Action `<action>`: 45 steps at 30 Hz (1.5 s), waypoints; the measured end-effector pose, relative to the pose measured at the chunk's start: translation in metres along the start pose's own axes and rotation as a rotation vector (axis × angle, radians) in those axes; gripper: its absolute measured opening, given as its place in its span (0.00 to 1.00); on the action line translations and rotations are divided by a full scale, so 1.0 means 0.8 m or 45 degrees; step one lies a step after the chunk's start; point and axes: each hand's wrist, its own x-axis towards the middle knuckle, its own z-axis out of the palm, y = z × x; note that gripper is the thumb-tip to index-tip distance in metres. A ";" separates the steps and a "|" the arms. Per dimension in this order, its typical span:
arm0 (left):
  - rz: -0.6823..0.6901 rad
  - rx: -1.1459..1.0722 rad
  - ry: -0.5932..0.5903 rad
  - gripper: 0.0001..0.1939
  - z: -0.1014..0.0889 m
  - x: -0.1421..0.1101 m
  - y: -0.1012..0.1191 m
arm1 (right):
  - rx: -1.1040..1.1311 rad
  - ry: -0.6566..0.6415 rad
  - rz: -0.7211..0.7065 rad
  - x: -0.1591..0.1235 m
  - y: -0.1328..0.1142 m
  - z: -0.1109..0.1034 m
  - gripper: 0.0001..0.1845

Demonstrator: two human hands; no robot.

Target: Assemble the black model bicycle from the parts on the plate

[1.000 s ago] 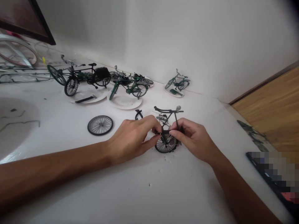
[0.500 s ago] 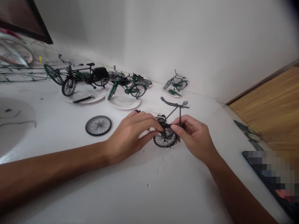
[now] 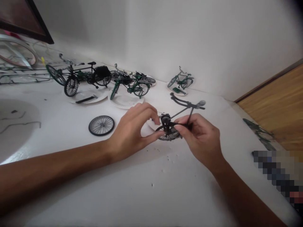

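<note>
My right hand [image 3: 201, 137] pinches the dark frame of a partly assembled model bicycle [image 3: 178, 118], which has a spoked wheel at its lower end. Its handlebar end points up and away from me. To the left of that wheel is my left hand [image 3: 136, 130], its thumb tip at the wheel's edge. The left index finger is lifted, leaving a gap between finger and thumb. A loose spoked wheel [image 3: 101, 125] with a black tyre lies flat on the white table, left of my left hand.
Behind stand a black model bicycle [image 3: 81, 75], a green model bicycle [image 3: 130, 86] and a smaller green one [image 3: 181, 78], near paper plates [image 3: 121, 103]. Bent wires [image 3: 21, 123] lie at the left. Small dark bits [image 3: 152, 185] are scattered in front. A screen [image 3: 26, 19] hangs upper left.
The model bicycle has tilted, its handlebar end swinging right and its wheel rising slightly. My left finger and thumb have spread apart from their pinch at the wheel.
</note>
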 end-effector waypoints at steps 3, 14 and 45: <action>-0.120 -0.137 -0.012 0.13 -0.002 0.001 -0.001 | -0.136 0.122 -0.201 0.000 0.003 -0.001 0.07; 0.102 0.003 -0.012 0.10 -0.001 -0.001 -0.001 | -0.135 -0.008 -0.527 0.006 -0.013 -0.002 0.13; -0.493 -1.019 -0.348 0.45 -0.016 0.011 -0.024 | -0.286 0.133 -0.539 -0.006 -0.023 0.017 0.12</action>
